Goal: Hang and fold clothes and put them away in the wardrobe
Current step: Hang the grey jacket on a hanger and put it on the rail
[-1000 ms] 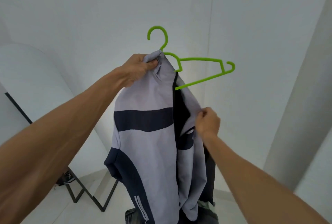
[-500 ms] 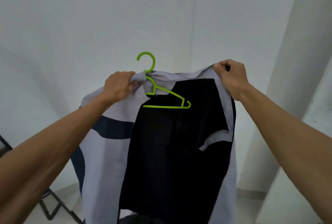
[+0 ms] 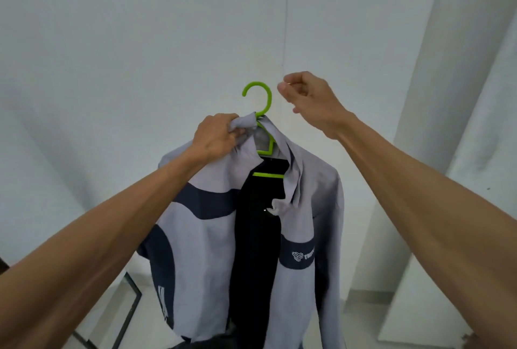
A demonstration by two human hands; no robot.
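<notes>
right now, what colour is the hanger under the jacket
The hanger is bright lime green; the head view shows it best, at the hook above the jacket.

— How's the light?
— Soft, even, cool; faint shadows on the white wall [image 3: 112, 68].
— Sharpness?
— Fair centre; forearms [image 3: 84, 264] look soft, straight lines bow near the edges, perhaps lens distortion.
</notes>
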